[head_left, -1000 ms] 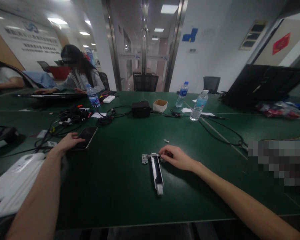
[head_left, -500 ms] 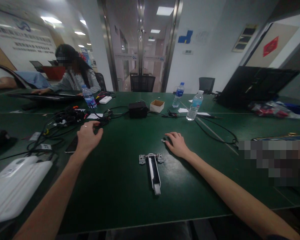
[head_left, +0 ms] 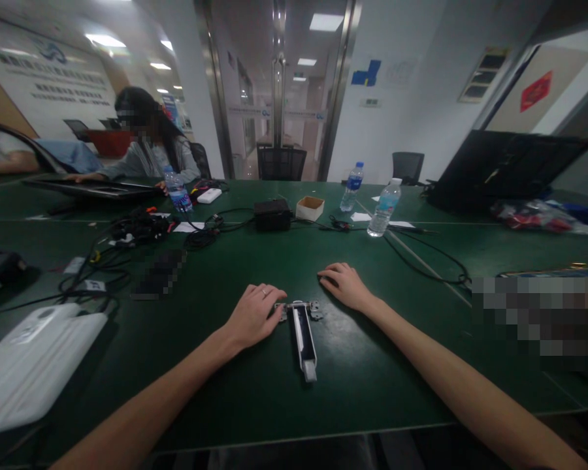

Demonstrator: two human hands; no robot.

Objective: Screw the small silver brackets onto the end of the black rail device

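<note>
On the green table (head_left: 372, 385), the left grip (head_left: 253, 314) is parted at the bracket (head_left: 303, 336); right grip (head_left: 345, 287), cannot tell.

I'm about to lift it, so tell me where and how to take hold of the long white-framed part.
Probably best to pinch the white-framed part across mid-length, from above and the near right: it lies lengthwise toward the wearer, slim, with both long sides exposed there. Metal plates jut sideways at its far end, and the left hand is at the left one.
</note>
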